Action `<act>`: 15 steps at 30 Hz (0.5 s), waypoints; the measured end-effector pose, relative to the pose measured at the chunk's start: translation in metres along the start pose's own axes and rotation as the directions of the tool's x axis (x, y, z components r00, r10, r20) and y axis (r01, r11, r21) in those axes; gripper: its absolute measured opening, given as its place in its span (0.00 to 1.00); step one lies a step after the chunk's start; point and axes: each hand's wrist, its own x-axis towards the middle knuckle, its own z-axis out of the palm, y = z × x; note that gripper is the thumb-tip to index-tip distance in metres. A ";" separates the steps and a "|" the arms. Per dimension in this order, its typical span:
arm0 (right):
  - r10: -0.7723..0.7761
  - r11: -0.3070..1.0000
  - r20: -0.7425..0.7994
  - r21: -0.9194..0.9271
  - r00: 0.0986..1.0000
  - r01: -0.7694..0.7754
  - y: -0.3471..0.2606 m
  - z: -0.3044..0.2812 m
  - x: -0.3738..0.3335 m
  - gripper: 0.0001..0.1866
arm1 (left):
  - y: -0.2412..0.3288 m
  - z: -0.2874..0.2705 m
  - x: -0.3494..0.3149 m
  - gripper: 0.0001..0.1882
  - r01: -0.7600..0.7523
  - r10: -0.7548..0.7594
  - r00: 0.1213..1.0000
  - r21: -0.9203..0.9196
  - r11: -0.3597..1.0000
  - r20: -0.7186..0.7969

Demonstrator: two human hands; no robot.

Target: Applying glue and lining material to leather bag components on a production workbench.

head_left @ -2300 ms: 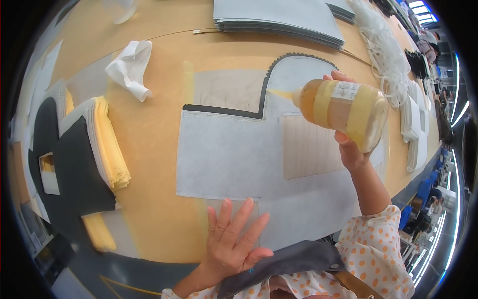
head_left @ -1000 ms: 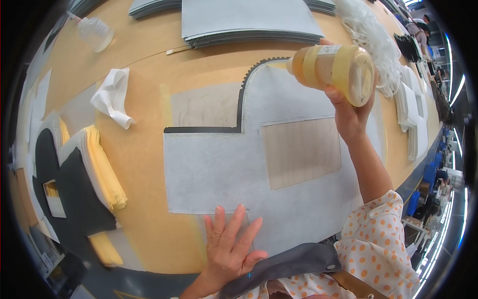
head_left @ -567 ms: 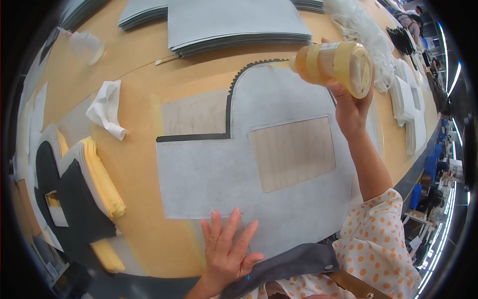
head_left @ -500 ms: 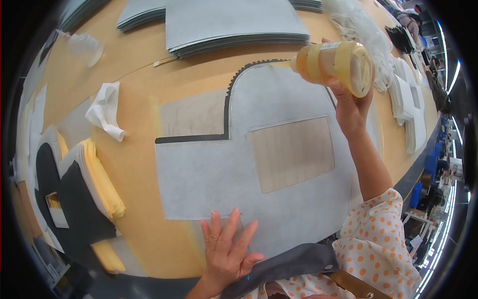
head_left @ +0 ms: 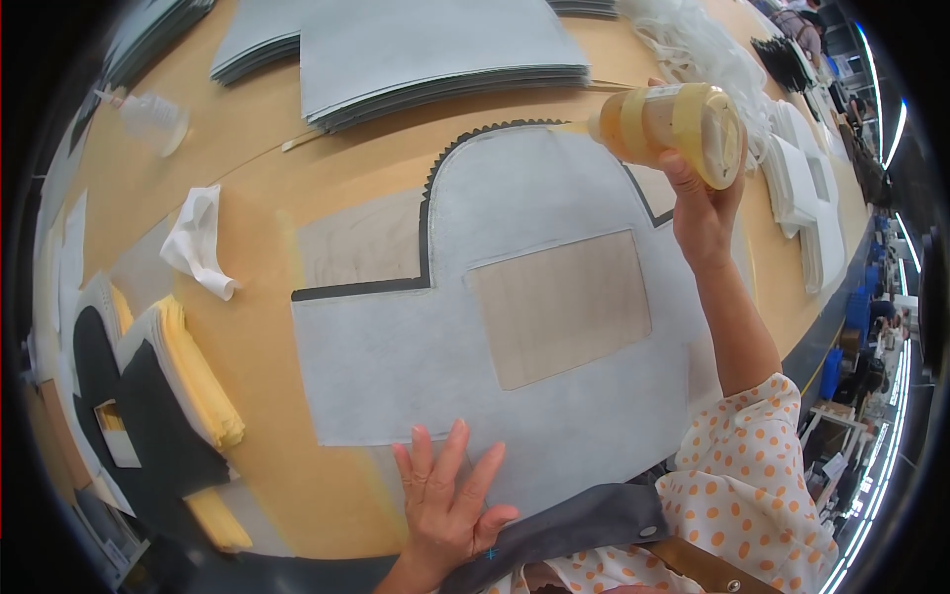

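Observation:
My right hand (head_left: 701, 210) grips a clear squeeze bottle of amber glue (head_left: 673, 126), tipped on its side with the nozzle at the top edge of a grey shaped sheet (head_left: 435, 356). The sheet lies flat on the tan worktable (head_left: 267, 178), with a black toothed border along its upper left and a rectangular window (head_left: 559, 305) in the middle. My left hand (head_left: 447, 495) presses flat, fingers spread, on the sheet's near edge.
Stacks of grey sheets (head_left: 435, 59) lie at the far side. A crumpled white cloth (head_left: 196, 243) and a small clear bottle (head_left: 148, 114) sit at the left. Yellow and black cut pieces (head_left: 168, 396) are piled at the near left. White parts (head_left: 802, 188) line the right.
The bottle has travelled from the sheet's right part up to its top edge. My left hand has stayed flat on the near edge. The view has shifted.

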 end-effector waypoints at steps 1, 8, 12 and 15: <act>0.000 1.000 -0.003 -0.001 1.000 0.000 0.000 -0.002 0.000 0.29 | 0.001 0.000 0.001 0.32 0.001 -0.001 1.000 0.001 1.000 0.003; 0.045 0.998 -0.067 -0.031 0.997 -0.047 -0.006 -0.011 -0.004 0.28 | 0.006 0.001 0.005 0.32 0.002 -0.002 1.000 0.003 1.000 0.016; 0.074 0.997 -0.112 0.006 0.991 -0.073 -0.006 -0.014 -0.008 0.27 | 0.008 0.004 0.006 0.32 0.003 -0.003 1.000 -0.004 1.000 0.014; 0.097 0.995 -0.120 0.002 0.988 -0.098 -0.004 -0.023 -0.011 0.28 | 0.010 0.005 0.006 0.32 0.000 0.000 1.000 -0.001 1.000 0.011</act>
